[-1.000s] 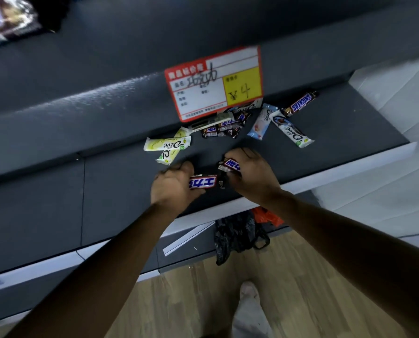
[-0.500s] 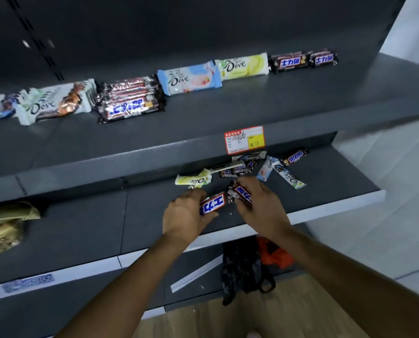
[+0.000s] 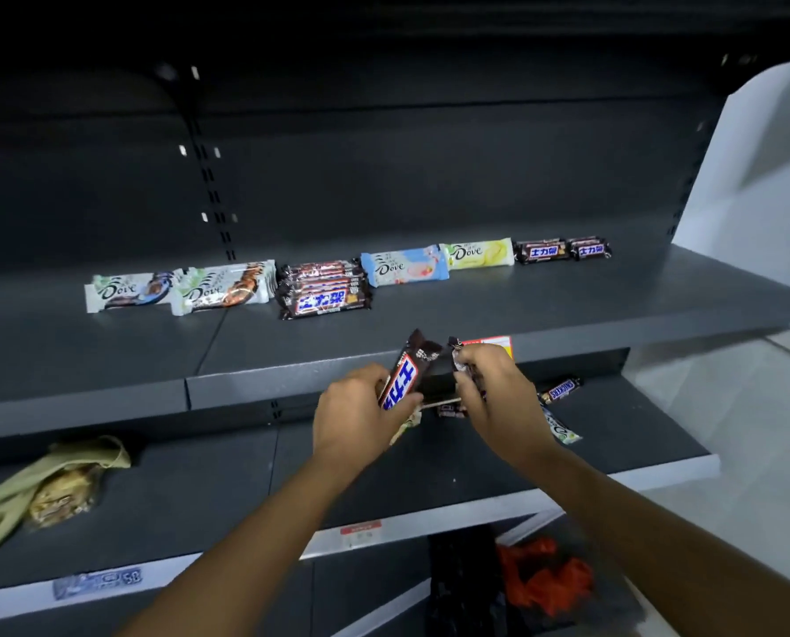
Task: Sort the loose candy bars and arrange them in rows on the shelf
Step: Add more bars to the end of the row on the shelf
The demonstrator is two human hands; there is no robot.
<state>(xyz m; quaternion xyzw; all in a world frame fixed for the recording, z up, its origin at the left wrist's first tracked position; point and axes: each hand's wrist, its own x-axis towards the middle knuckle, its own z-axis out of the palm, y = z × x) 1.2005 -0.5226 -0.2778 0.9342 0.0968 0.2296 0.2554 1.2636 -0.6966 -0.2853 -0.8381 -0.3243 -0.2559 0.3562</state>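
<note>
Dark upper shelf (image 3: 475, 310), row of candy bars (image 3: 324, 291)

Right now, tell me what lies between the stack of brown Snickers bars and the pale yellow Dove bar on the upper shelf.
A light blue Dove bar in a plastic wrapper lies there; head view.

Your left grip (image 3: 361, 409) holds a brown bar (image 3: 400, 379) with blue lettering, tilted upward. Your right grip (image 3: 494, 397) pinches a dark bar (image 3: 439, 374) touching it. Upper shelf (image 3: 429, 328) carries one row: white Dove bars (image 3: 129, 291), brown stack (image 3: 324, 289), blue Dove (image 3: 402, 266), yellow Dove (image 3: 478, 253), brown pair (image 3: 563, 250). Loose Snickers (image 3: 560, 390) lies on the lower shelf (image 3: 636, 439); a cloth (image 3: 53, 480) lies far left.
</note>
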